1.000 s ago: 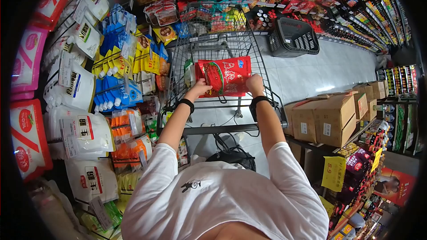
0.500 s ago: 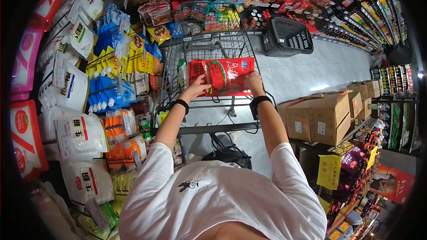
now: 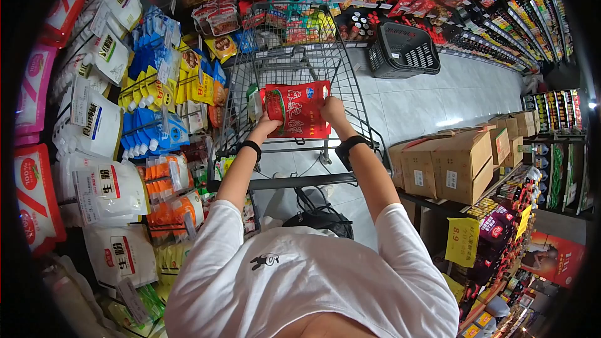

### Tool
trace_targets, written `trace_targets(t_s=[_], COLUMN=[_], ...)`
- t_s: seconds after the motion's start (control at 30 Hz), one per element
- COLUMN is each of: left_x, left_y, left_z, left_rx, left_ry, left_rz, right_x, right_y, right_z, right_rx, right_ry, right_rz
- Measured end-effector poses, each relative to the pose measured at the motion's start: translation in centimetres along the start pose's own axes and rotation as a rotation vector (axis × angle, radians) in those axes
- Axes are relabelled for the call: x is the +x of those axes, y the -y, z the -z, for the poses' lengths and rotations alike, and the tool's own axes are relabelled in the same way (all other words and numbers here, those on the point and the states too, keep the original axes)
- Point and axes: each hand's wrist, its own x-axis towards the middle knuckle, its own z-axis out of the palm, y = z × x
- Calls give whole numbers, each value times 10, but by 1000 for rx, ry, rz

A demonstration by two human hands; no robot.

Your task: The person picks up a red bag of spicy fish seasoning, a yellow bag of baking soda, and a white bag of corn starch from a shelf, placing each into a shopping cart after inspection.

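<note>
Two hands, head view: left hand and right hand each grasp the red packet, fingers clenched on its side edges.
Packet place: upright inside the shopping cart.
Edges: hanging packets close on the left, cardboard boxes on the right.
Open room: aisle floor.

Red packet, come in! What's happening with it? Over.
Left hand and right hand both gripping red packet. Packet upright over cart. Nothing in the way.
</note>
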Motion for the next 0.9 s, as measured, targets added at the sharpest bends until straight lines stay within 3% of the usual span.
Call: trace_targets(t_s=[0.1,0.17,0.23,0.4,0.5,0.6,0.7,0.8,0.9], left_x=[6,29,20,5,-25,-37,-25,-11,-3], left_y=[10,41,30,10,-21,-34,-23,-7,4], left_z=[0,-3,-4,-1,5,3,-5,1,-2], left_rx=[-49,50,100,67,-56,-34,-29,-24,138], left_ry=[14,-101,-178,-164,-63,-82,-292,-241,-330], left_rz=[-2,-90,-90,103,72,88,101,79,43], right_x=[4,-6,-8,-20,-6,-15,0,-6,-14], right_y=[-4,3,3,7,-11,-2,-11,-2,8], right_z=[-18,-8,-3,16,1,7,-10,-7,-1], right_rx=[-139,-62,5,130,40,46,2,-10,5], right_ry=[-141,-132,-96,47,71,-75,-87,82,156], right_rz=[-15,-77,-117,-154,-85,-108,39,73,115])
